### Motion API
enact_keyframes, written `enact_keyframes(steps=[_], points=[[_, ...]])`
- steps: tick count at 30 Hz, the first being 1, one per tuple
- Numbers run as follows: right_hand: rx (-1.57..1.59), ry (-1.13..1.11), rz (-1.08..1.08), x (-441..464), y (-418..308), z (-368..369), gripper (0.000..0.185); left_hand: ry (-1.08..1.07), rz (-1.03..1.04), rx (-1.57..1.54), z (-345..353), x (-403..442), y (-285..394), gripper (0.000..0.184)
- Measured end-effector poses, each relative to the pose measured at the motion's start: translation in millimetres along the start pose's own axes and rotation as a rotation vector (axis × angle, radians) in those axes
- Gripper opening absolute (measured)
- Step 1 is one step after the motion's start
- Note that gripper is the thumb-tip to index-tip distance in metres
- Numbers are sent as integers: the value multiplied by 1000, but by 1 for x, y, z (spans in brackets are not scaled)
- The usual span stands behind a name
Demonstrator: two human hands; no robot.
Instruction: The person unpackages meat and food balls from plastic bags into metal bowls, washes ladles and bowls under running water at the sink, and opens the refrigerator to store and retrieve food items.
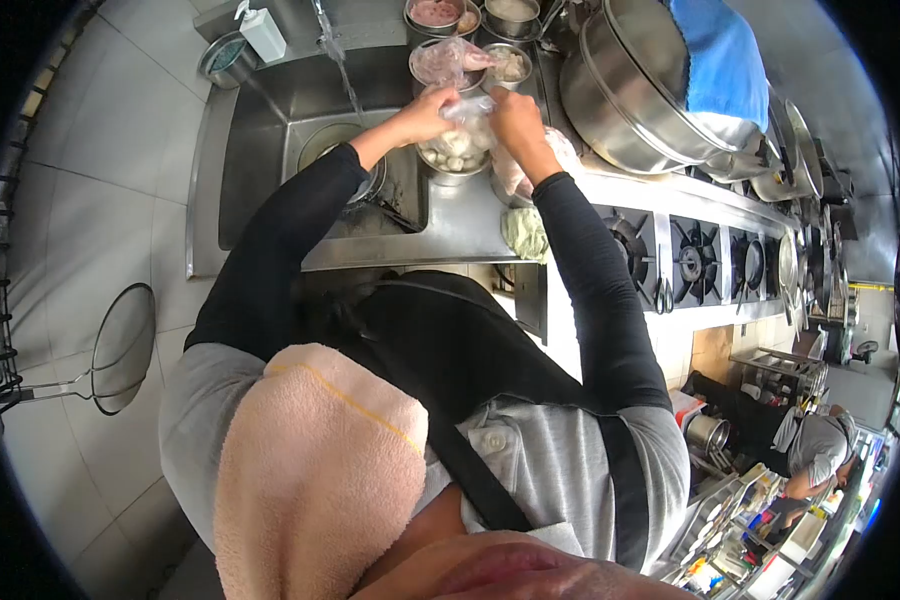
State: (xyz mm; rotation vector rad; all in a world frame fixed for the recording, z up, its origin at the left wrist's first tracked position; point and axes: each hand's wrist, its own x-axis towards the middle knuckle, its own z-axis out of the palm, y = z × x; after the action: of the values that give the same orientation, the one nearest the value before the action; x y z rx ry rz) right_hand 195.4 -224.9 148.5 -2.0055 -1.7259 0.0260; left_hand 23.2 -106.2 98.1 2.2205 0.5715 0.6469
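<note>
My left hand (425,116) and my right hand (518,128) are both closed on a clear plastic bag (467,115), one on each side of it. Pale contents show through the plastic. Just below the bag stands a round metal container (454,178) filled with white balls (455,160). Beyond my hands, another clear bag with pink contents (452,62) lies over a metal container. A bag of pale pink pieces (515,175) sits under my right wrist, partly hidden by it. My fingertips are small and partly covered by the plastic.
Water (342,70) runs into the sink (255,170) at left, where a pan sits. A pale green cloth (525,235) lies at the counter edge. Large steamer pots (620,100) and gas burners (690,262) are at right. A strainer (125,350) hangs left. A person (815,445) works far right.
</note>
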Motion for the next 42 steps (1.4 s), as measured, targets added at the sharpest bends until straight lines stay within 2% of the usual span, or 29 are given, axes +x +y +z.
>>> enact_keyframes(steps=[2, 5, 6, 9, 12, 13, 14, 15, 17, 18, 21, 22, 25, 26, 28, 29, 30, 31, 33, 35, 36, 39, 42], points=[[0, -11, 42, 0, 5, 8, 37, -199, -31, -77, -11, -10, 12, 39], [162, 36, -6, -1, 0, 8, 42, -64, -73, 107, -5, -10, 5, 40], [244, 55, -34, -9, -3, 7, 44, -21, -160, 93, -5, -7, 13, 40], [360, -66, -103, -13, -27, -23, 55, 145, -35, 50, -1, -3, 11, 40], [196, -235, 155, 5, -13, -15, 67, 8, -131, -142, -7, 2, 17, 56], [253, -209, 201, 4, -10, -15, 68, -39, -164, -196, -9, 1, 17, 61], [311, -184, 247, 2, -6, -14, 69, -143, -106, -139, -12, 1, 10, 61], [370, -160, 292, 1, -4, -13, 70, -137, -65, 44, -15, 2, 8, 58], [495, -146, 243, 3, 15, 7, 69, -130, 15, 408, -21, 2, 11, 52], [557, -139, 224, -1, 22, 15, 69, -126, -68, 353, -28, 3, 26, 42], [692, -80, 106, -14, -16, -23, 71, 86, -224, 136, -25, 7, 16, 38], [616, 74, -91, -12, -17, -18, 67, 154, -167, 113, -21, 5, 13, 38], [441, -55, 8, -7, -11, -15, 58, 163, -100, 118, -13, 9, 14, 44], [403, 15, 64, -6, -8, -11, 51, 111, -101, 26, -13, 11, 14, 45], [308, 123, 108, -2, 4, -6, 51, 8, -110, -164, -13, 13, 10, 48], [261, 169, 134, -4, 11, -2, 51, -123, -162, -214, -18, 11, 11, 49], [285, 161, 91, -4, 16, 0, 52, -186, -197, -100, -18, 14, 8, 46], [413, 67, 174, -8, 6, -12, 53, -250, -231, 14, -21, 16, 9, 44], [538, 22, 117, -11, 1, -13, 54, -175, -280, -97, -19, 11, 8, 41], [438, 128, 10, -15, -8, -16, 48, -91, -387, -273, -14, 11, 5, 43], [387, 182, -41, -17, -12, -18, 45, -126, -382, -204, -19, 12, 10, 40], [372, 251, -105, -16, -12, -23, 39, -14, -169, 200, -19, 11, 26, 40], [409, 290, 21, -13, -20, -38, 47, 227, 138, 17, -16, 11, 31, 44]])
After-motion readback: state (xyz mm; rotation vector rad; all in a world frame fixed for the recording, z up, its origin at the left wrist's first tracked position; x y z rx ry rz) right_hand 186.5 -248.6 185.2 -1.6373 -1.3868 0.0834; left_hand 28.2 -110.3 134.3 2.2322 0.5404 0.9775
